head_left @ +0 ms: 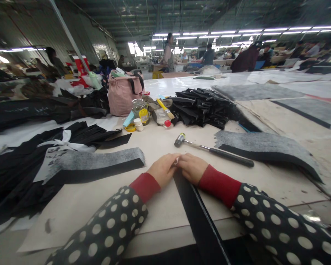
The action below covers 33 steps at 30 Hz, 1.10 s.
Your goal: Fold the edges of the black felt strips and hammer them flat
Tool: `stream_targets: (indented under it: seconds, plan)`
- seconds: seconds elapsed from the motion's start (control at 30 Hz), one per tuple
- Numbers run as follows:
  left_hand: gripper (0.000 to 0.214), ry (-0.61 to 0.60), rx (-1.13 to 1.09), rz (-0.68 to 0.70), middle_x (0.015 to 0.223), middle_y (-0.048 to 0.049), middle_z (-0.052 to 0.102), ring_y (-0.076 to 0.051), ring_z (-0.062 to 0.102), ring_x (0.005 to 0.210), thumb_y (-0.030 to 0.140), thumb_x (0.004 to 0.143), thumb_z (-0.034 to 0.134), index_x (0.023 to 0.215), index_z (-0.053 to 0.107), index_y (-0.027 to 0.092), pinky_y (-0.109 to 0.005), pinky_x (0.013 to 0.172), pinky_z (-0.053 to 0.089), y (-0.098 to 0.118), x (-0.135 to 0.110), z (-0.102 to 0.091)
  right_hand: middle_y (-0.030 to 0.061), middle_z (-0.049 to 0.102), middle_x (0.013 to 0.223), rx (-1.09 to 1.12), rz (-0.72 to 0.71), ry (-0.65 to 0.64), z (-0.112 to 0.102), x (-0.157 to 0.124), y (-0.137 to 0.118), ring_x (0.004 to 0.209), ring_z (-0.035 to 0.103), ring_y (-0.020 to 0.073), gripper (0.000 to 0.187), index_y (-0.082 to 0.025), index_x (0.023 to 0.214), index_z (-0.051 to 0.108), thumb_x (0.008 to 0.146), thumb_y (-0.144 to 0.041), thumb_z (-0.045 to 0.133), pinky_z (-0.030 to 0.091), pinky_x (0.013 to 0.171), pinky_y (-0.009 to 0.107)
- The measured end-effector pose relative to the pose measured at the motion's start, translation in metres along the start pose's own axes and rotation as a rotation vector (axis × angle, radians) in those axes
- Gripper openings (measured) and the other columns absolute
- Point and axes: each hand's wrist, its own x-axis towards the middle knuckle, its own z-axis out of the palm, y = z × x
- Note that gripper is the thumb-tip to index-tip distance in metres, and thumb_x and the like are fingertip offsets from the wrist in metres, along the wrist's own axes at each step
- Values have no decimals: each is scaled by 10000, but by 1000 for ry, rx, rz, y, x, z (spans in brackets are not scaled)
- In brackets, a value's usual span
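Note:
A long black fabric strip (198, 214) with a pale line along one side runs from my hands down towards the near table edge. My left hand (163, 168) and my right hand (192, 167) meet at its far end, fingers closed and pressed on it. A small white bit shows between the fingertips; I cannot make out what it is. Just beyond my right hand lies a hammer (209, 148) with a black handle. Grey-and-black fabric pieces lie on both sides, one on the left (99, 163) and one on the right (264, 145).
Stacked black pieces lie at left (13, 165) and at the back (202, 106). A pink bag (121, 95), a glass jar (140, 110), a small white bottle (138, 124) and a yellow brush (165, 108) stand or lie beyond my hands. Several people are in the background.

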Motion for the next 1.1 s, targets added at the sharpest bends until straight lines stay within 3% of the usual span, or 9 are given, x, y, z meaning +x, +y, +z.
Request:
stream_targets:
  seconds: [0.1,0.27,0.4,0.67,0.9,1.1]
  plan:
    - [429,-74,19,-58,998,-59,528,-173,485,953,94,737,466,1153,392,172,-342,865,404,4,-2,10,81,588,886,228,40,78,0,-6,17,825,497,161,271,-126,931,608,740,-119,415,398,777,309]
    - [367,-120,61,-72,948,-50,547,-173,491,920,99,757,461,1115,423,170,-344,855,402,6,-3,8,58,598,838,445,306,149,-5,-16,41,716,525,131,247,-142,919,614,752,-249,467,427,629,261]
    - [276,-134,71,-52,968,-53,544,-175,482,917,106,762,460,1030,490,167,-333,856,393,6,-1,5,42,581,749,465,260,107,-7,-17,36,613,491,105,243,-133,876,629,732,-283,504,406,566,235]
    - [218,-152,83,-13,946,-51,549,-173,478,901,108,773,448,965,536,163,-314,839,394,5,0,5,31,556,730,421,165,74,-8,-15,30,610,485,102,165,-146,820,627,707,-179,512,398,559,222]
    - [222,-178,177,52,954,-58,547,-166,475,899,93,800,396,955,545,149,-298,843,392,11,1,3,61,552,787,240,-28,98,-6,-15,33,734,497,142,216,-148,835,625,699,-103,463,405,698,269]
    - [226,-292,373,99,910,-52,529,-174,454,871,94,815,365,935,544,158,-299,805,412,15,3,1,62,544,831,5,-46,28,-7,-16,25,760,468,154,215,-175,838,611,722,-118,440,381,676,274]
